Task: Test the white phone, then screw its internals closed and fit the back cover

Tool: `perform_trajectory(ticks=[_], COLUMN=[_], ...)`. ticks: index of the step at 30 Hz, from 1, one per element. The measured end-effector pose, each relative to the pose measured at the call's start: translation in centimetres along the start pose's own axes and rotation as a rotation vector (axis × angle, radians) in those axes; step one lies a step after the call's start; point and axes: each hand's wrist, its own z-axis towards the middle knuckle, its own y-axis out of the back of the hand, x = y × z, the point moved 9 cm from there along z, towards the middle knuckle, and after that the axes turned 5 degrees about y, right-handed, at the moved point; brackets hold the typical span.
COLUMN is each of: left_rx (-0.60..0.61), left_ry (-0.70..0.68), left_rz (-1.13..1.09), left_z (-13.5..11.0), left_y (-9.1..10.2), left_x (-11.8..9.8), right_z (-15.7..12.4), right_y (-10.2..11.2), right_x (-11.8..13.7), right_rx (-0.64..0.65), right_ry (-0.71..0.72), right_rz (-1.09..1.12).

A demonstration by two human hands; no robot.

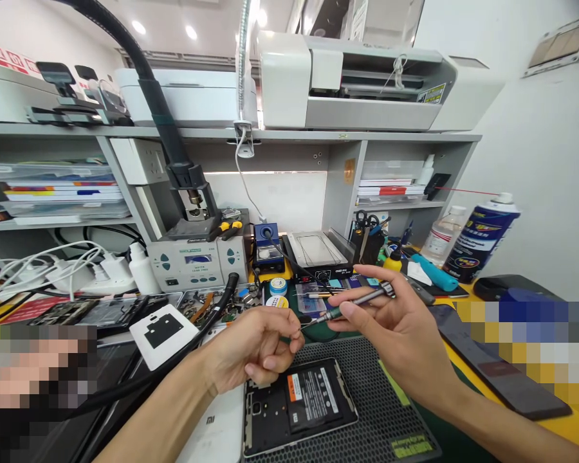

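Note:
My right hand (410, 334) holds a slim precision screwdriver (335, 313) between thumb and fingers, its tip pointing left. Thumb and index fingertip of my left hand (253, 344) are pinched together at that tip; whatever sits between them is too small or hidden to make out. Below both hands lies an opened phone (270, 421) with its insides facing up, showing a black battery (313, 397) with an orange label. It rests on a dark perforated mat (386, 411). Left of the phone is a white cover (210, 424) with an MI logo, partly behind my left forearm.
A black hose (174, 350) curves across the left side past a white plate (164, 335). Behind stand a hot-air station (197, 263), a soldering station (268, 247) and a heating plate (318, 251). A spray can (482, 238) and a bottle (444, 235) are at right.

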Motion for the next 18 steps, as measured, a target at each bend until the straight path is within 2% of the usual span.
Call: perform_trajectory(ticks=[6,13,15,18], left_rx=[0.017,0.022,0.010,-0.029], left_ry=[0.001,0.010,0.002,-0.028], left_rz=[-0.016,0.011,0.034,0.093], left_z=[0.2,0.3,0.2,0.0], left_y=[-0.2,-0.6,-0.7,-0.6], left_x=[0.0,0.2,0.2,-0.1], right_z=[-0.1,-1.3,-1.2,-0.5], right_y=[-0.2,-0.5,-0.6,-0.3], right_x=[0.4,1.5,1.4,0.6], right_rx=[0.008,0.038,0.048,0.025], right_ry=[0.053,0.231,0.195,0.054], right_rz=[-0.030,-0.148,-0.169,-0.118])
